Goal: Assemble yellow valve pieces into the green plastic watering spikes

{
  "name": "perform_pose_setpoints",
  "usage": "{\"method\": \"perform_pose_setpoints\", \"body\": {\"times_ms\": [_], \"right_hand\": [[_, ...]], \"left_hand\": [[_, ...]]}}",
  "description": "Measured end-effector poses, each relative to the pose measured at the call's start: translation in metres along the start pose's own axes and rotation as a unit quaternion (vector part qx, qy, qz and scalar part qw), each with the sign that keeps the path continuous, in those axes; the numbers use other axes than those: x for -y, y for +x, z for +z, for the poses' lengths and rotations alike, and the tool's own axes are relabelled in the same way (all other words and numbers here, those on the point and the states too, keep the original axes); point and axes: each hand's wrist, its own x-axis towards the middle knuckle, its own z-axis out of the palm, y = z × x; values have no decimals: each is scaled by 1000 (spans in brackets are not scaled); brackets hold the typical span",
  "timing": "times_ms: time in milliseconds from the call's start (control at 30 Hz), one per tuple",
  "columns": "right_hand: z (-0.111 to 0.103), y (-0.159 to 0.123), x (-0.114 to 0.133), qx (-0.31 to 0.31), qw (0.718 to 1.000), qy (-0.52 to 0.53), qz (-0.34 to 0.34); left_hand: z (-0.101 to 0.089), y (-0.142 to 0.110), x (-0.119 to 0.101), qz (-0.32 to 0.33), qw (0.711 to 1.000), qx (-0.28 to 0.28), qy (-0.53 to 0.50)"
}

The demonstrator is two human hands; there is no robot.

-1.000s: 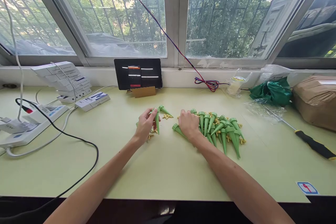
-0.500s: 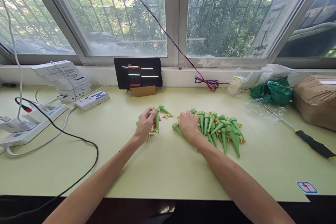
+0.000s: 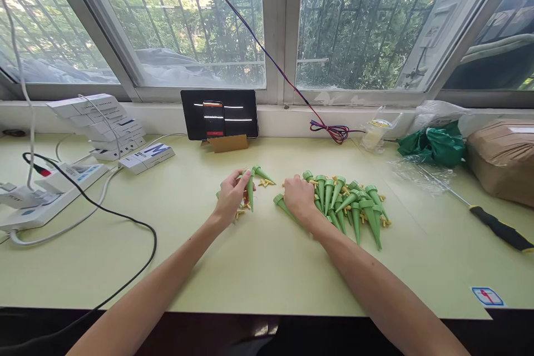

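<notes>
My left hand is closed, thumb and fingers pinching a green plastic watering spike that hangs point down. Yellow plastic valve pieces and part of another green spike lie beside and behind this hand. My right hand is closed with its knuckles up at the left end of a pile of green spikes. Its fingertips are hidden, so what they hold cannot be made out. One loose spike lies partly under that hand. Between the hands, farther back, another spike rests near small yellow pieces.
A black tablet on a cardboard stand leans at the back. White boxes and a power strip with cables are at left. A screwdriver, green bag and brown package are at right.
Almost nothing differs. Both hands keep their places and closed grips, and the spikes lie as before; the whole view has shifted very slightly.
</notes>
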Motion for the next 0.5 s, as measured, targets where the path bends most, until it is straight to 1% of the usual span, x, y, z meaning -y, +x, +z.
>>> {"method": "perform_pose_setpoints", "body": {"times_ms": [500], "right_hand": [[1,0,0,-4,1000,-2,5]], "left_hand": [[1,-1,-1,5,1000,5,2]]}}
